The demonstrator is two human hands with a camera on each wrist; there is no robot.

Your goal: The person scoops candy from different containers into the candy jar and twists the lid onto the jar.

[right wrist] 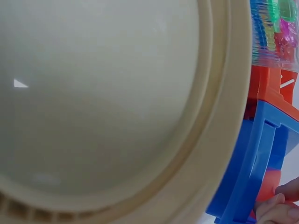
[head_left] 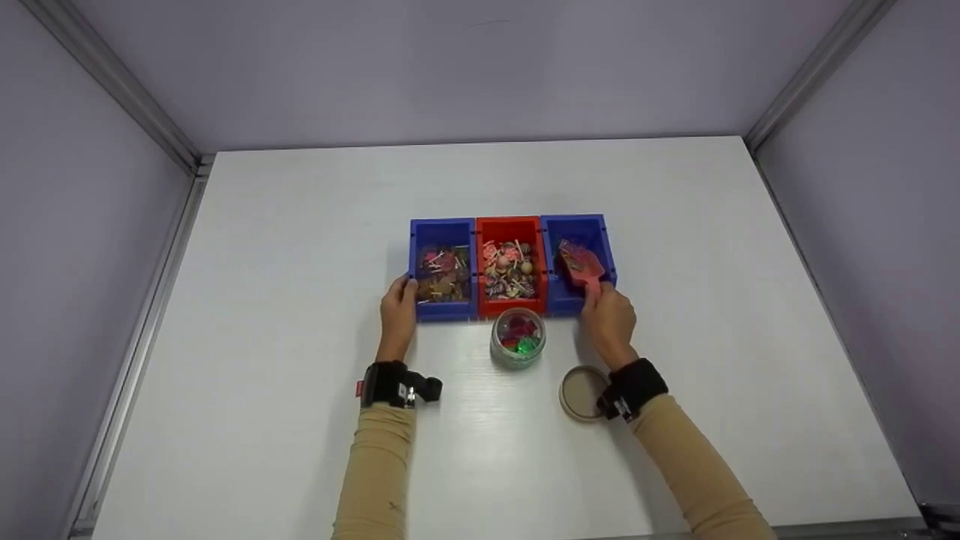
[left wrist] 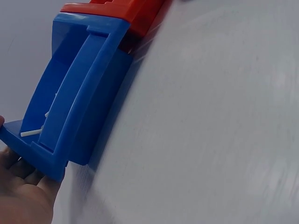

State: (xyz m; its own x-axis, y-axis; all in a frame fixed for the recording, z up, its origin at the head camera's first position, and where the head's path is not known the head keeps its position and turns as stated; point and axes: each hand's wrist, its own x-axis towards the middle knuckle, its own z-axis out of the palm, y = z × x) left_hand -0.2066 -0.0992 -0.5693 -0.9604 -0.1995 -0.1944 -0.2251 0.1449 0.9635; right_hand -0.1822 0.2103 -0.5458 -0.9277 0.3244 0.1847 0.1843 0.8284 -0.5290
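At the near left corner of the left blue bin [head_left: 444,310], my left hand [head_left: 397,315] grips the wall between thumb and fingers. My right hand [head_left: 610,324] holds a red scoop [head_left: 592,274] by its handle, its head down inside the right blue bin [head_left: 571,225]. Some wrapped pieces show in the scoop, too small to tell their kind. Between the blue bins stands a red bin [head_left: 508,306] with lollipops [head_left: 510,262]. A clear jar [head_left: 516,358] in front of the bins holds shiny red and green pieces.
A round beige lid [head_left: 581,394] lies on the white table [head_left: 300,360] below my right wrist; it fills much of the right wrist view [right wrist: 224,93]. Lollipops [head_left: 442,262] lie in the left blue bin. Grey panels [head_left: 480,75] enclose the table's back and sides.
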